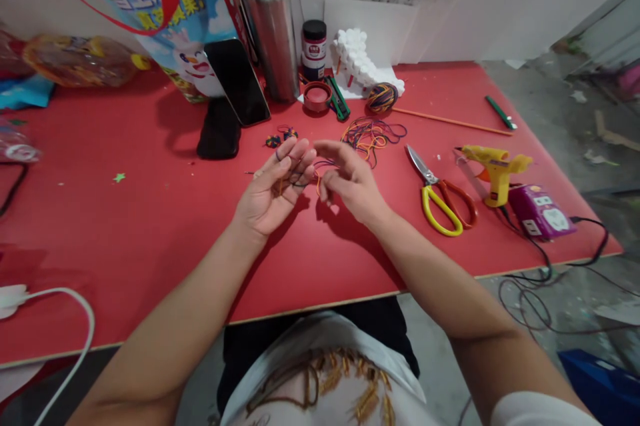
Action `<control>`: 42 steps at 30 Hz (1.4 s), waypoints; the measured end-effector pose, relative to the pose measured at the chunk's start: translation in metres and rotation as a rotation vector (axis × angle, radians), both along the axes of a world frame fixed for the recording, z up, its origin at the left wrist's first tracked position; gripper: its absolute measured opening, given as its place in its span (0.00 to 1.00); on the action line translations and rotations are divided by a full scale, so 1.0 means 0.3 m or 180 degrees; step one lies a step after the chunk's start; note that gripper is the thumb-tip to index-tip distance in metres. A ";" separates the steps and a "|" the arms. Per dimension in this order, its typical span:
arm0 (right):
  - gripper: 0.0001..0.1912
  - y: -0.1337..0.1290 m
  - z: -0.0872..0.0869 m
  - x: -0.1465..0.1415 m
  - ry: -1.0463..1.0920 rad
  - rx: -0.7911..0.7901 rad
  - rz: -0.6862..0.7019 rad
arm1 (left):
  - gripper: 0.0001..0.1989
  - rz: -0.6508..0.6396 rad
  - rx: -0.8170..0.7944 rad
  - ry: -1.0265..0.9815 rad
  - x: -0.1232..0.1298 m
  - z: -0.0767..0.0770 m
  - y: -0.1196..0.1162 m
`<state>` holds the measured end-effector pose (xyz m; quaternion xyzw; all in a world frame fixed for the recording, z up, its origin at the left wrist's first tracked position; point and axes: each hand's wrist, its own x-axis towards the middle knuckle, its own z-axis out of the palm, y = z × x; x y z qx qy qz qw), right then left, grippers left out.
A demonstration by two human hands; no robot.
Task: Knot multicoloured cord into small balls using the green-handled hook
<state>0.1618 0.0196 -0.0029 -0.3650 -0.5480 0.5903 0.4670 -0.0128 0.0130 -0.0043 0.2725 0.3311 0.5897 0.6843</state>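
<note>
My left hand point(277, 194) is held palm up over the red table, its fingers partly curled. Multicoloured yarn point(299, 185) runs across those fingers, with a dark strand around one of them. To the left of this hand a thin metallic tip point(250, 173) sticks out; the rest of it is hidden. Facing it, my right hand point(353, 187) has the index finger stretched toward the left fingertips and the other fingers bent, with nothing visible in its grasp. An orange strand hangs between both hands. Beyond them lie a loose yarn tangle point(373, 136) and small knotted yarn pieces point(280, 137).
Scissors point(440, 196), a yellow glue gun point(495, 169) and a purple power socket box point(543, 213) are on the right. A yarn ball point(383, 98) touches a long stick point(455, 121). Behind stand a phone point(237, 83), a steel flask point(273, 33) and a jar point(314, 49).
</note>
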 end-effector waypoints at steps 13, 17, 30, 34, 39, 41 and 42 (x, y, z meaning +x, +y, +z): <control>0.11 0.024 -0.075 -0.028 -0.0414 -0.0001 0.0774 | 0.11 -0.0151 0.0122 0.0039 -0.003 0.042 -0.033; 0.12 0.032 -0.074 -0.022 -0.0787 0.0101 0.0676 | 0.11 -0.0308 0.0189 -0.0160 0.000 0.044 -0.040; 0.10 0.020 -0.073 -0.007 -0.0990 0.0440 0.0848 | 0.12 -0.0272 0.0380 0.0050 -0.012 0.021 -0.019; 0.09 0.034 -0.054 0.024 -0.1056 0.0225 0.0599 | 0.14 -0.0403 0.0458 0.0185 -0.008 0.000 -0.017; 0.08 0.052 -0.018 0.055 -0.0779 0.0034 -0.0078 | 0.12 -0.0445 0.0404 0.0135 0.003 -0.014 -0.022; 0.06 0.057 -0.013 0.059 -0.0706 0.0155 -0.0339 | 0.12 -0.0451 0.0330 0.0144 0.007 -0.017 -0.023; 0.06 0.060 -0.014 0.060 -0.0663 0.0215 -0.0437 | 0.12 -0.0450 0.0300 0.0152 0.008 -0.017 -0.024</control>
